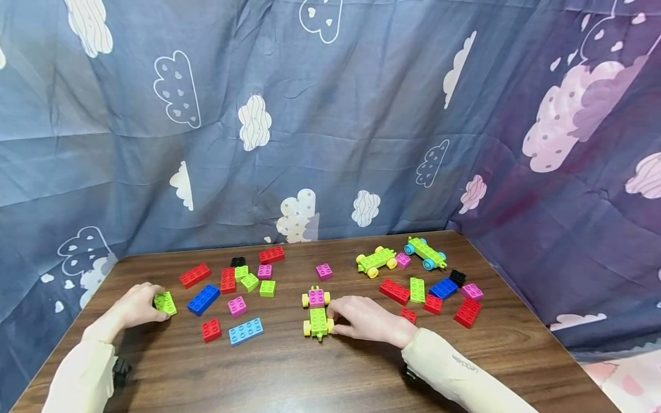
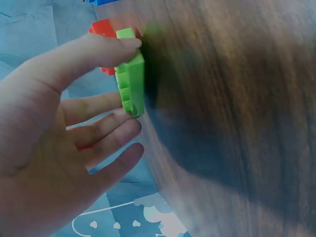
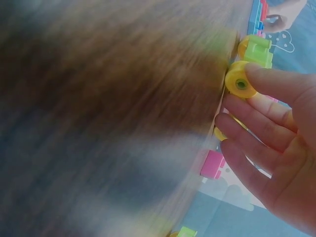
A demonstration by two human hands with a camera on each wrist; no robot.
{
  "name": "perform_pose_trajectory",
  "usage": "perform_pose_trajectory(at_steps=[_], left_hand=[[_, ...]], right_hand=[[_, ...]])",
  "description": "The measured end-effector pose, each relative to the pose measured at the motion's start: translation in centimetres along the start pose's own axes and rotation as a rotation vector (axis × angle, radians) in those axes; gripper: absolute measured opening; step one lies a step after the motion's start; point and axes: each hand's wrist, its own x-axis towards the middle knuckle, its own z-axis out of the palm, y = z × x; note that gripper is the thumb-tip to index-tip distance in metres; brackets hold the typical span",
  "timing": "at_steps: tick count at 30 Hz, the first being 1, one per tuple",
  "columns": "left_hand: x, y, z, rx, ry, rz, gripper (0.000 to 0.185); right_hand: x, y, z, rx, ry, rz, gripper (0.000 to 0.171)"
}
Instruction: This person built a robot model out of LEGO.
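Near the left edge of the brown wooden desk (image 1: pixel 289 367), the left hand (image 1: pixel 135 307) pinches a small lime-green plastic brick (image 1: pixel 165 302) between thumb and fingers. At mid-desk, the right hand (image 1: pixel 368 320) holds a lime-green yellow-wheeled toy cart (image 1: pixel 317 321), fingers curled on it.

Dark wood-grain counter (image 1: pixel 320 373) is filling the lower half of the head view, backed by cloud-print cloth. Loose bricks are lying scattered across it. Left of centre: a red brick (image 1: pixel 195 275), a blue brick (image 1: pixel 203 299), a light-blue brick (image 1: pixel 245 331), a small red brick (image 1: pixel 211 330), a pink brick (image 1: pixel 237 306), and a green brick (image 1: pixel 165 302) sitting at the far left. Centre: a green wheeled chassis (image 1: pixel 317 321) with yellow wheels is resting on the wood, a pink brick on its far end. Upper right: two more wheeled chassis, one yellow-wheeled (image 1: pixel 376 261), one blue-wheeled (image 1: pixel 426 253), are lying near red, blue, green and black bricks.
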Motion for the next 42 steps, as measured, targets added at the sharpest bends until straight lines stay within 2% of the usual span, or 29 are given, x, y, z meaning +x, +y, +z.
perform_pose_trajectory(at_steps=[6,9,21,30,38,42], left_hand=[[0.3,1.2,-0.8,-0.016,0.013,-0.042,0.061],[0.6,2.2,-1.3,-0.026,0.043,-0.027,0.062],[2.2,7.9,-2.6,-0.068,0.088,0.149,0.057],[4.0,12.6,-2.5,-0.117,0.034,0.264,0.057],[5.1,15.9,-1.7,-0.163,-0.005,0.32,0.056],[5.6,17.4,-1.3,-0.173,-0.015,0.369,0.057]], right_hand=[[0.1,0.0,0.0,0.001,-0.011,-0.003,0.019],[0.1,0.0,-0.2,-0.005,-0.006,-0.009,0.019],[0.1,-0.1,-0.1,-0.001,-0.01,-0.008,0.019],[0.1,0.0,-0.3,0.003,0.001,-0.015,0.02],[0.1,0.1,0.0,0.001,0.009,-0.018,0.019],[0.0,0.1,0.0,0.005,0.01,-0.019,0.019]])
